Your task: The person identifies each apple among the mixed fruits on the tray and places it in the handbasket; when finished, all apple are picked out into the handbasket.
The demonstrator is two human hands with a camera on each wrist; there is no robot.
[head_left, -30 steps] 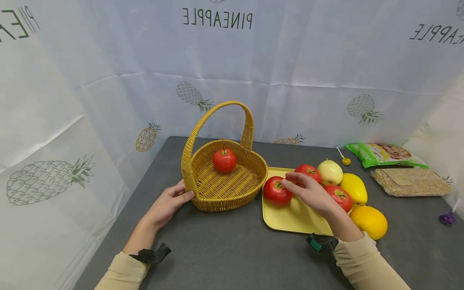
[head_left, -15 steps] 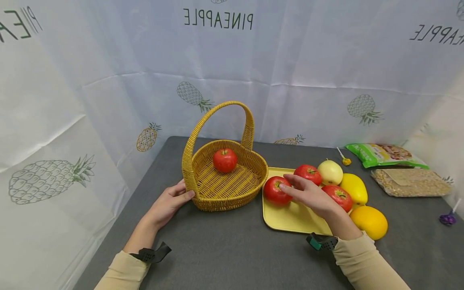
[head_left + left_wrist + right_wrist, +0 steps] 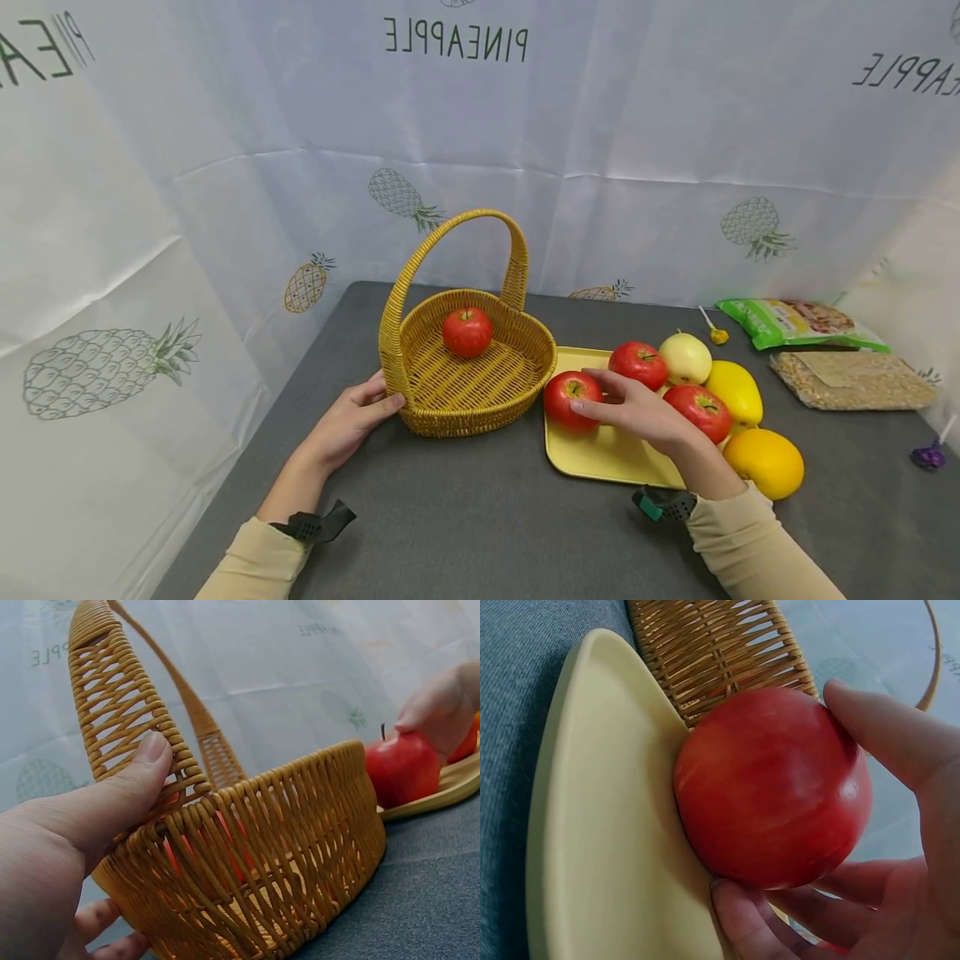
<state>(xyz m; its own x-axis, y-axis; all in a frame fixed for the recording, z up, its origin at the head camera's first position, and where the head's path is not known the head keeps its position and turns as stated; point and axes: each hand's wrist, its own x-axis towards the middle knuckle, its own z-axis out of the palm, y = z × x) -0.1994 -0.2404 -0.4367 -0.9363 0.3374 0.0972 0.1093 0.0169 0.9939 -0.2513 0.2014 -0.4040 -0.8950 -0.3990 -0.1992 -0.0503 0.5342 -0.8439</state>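
Right hand (image 3: 633, 412) has its thumb and fingers curved around one red apple (image 3: 772, 787), holding it on the end of the yellow tray (image 3: 600, 462) which is nearest to the basket (image 3: 465, 425). Left hand (image 3: 352, 421) holds this basket, with the thumb on the foot of its handle (image 3: 391, 337). Inside the basket lies a second apple (image 3: 467, 332). Close beside the right hand are a third apple (image 3: 638, 365), a fourth apple (image 3: 697, 411), a pale fruit (image 3: 686, 358), a yellow fruit (image 3: 737, 392) and an orange fruit (image 3: 763, 464). Farther to the right, a green bag (image 3: 802, 322) and a grain bag (image 3: 866, 385) rest on the grey surface (image 3: 465, 517).
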